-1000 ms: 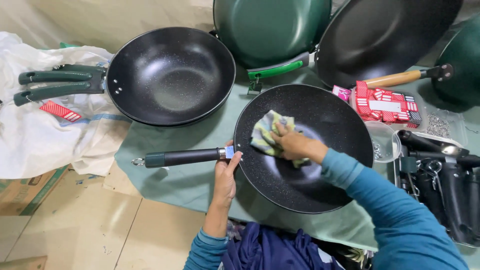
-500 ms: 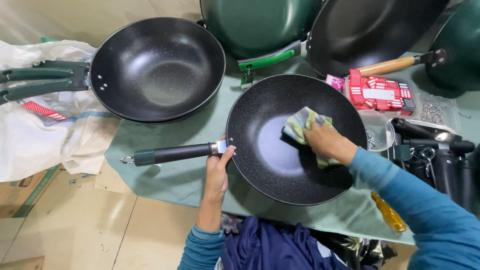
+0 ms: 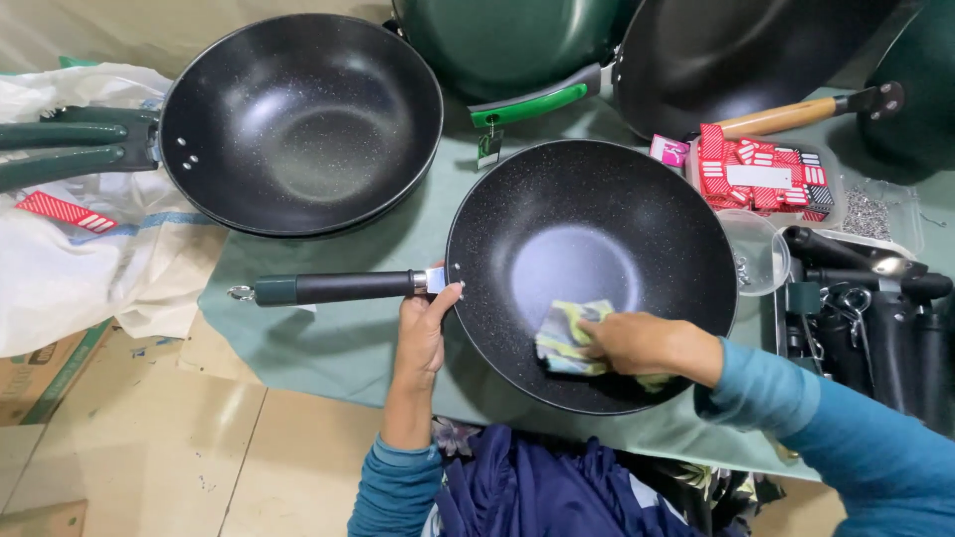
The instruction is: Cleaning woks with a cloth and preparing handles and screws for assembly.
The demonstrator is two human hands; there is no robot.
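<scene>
A black speckled wok (image 3: 597, 239) with a dark handle (image 3: 333, 288) rests on a green cloth (image 3: 328, 338). My left hand (image 3: 423, 333) holds the wok at the base of the handle, thumb on the rim. My right hand (image 3: 642, 343) presses a yellow-green cleaning cloth (image 3: 567, 338) against the wok's inner near side.
A second black wok (image 3: 298, 119) with green handles (image 3: 70, 149) lies at upper left on a white sack (image 3: 80, 259). Green and black pans (image 3: 617, 50) stand behind. A red-and-white box (image 3: 761, 174), a clear cup (image 3: 756, 254) and black handles (image 3: 865, 298) sit at right.
My right hand has wiped the cloth around the wok, from the upper left to the upper right, then down to the near side. The left hand stays at the handle.
</scene>
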